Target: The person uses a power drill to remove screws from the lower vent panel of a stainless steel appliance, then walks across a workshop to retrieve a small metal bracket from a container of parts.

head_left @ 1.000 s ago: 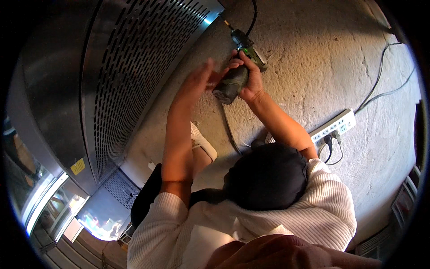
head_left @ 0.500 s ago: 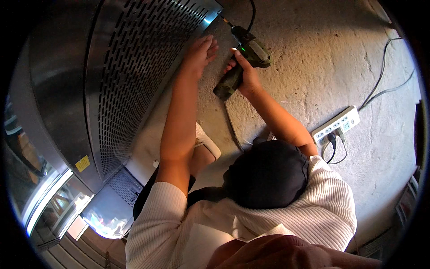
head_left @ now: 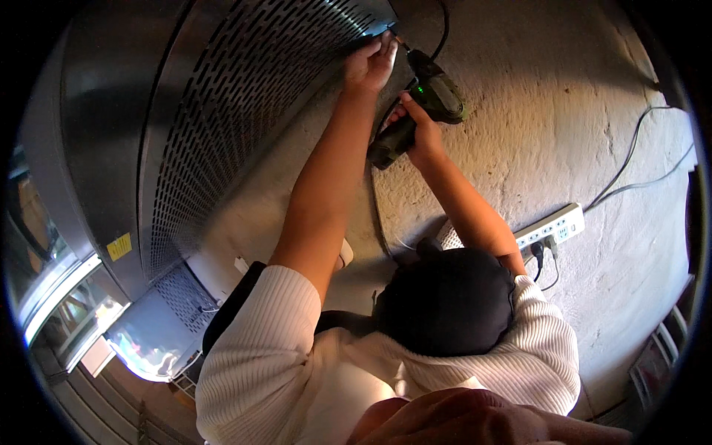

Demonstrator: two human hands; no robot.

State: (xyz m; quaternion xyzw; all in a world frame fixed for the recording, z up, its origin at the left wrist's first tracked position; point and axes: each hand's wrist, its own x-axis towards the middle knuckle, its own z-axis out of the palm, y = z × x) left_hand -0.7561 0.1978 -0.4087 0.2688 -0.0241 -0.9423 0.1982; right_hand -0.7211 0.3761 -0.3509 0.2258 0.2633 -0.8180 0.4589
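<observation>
My right hand grips a dark olive cordless power driver by its handle; a small green light shows on its body, and its bit points up at the top end of a perforated dark metal panel. Beside the bit tip, my left hand is raised to that panel's edge with fingers bent together; what they pinch, if anything, is too small and shaded to make out. A bluish glint lies on the metal by the fingertips.
A white power strip with plugs and cables lies at the right on the rough concrete surface. A dark cord runs behind the driver. A metal appliance with a yellow label fills the left. A black rounded shape is below my arms.
My left hand has risen up and right to the panel edge by the bit, fingers closing. The driver in my right hand has shifted slightly right; the view has shifted slightly too.
</observation>
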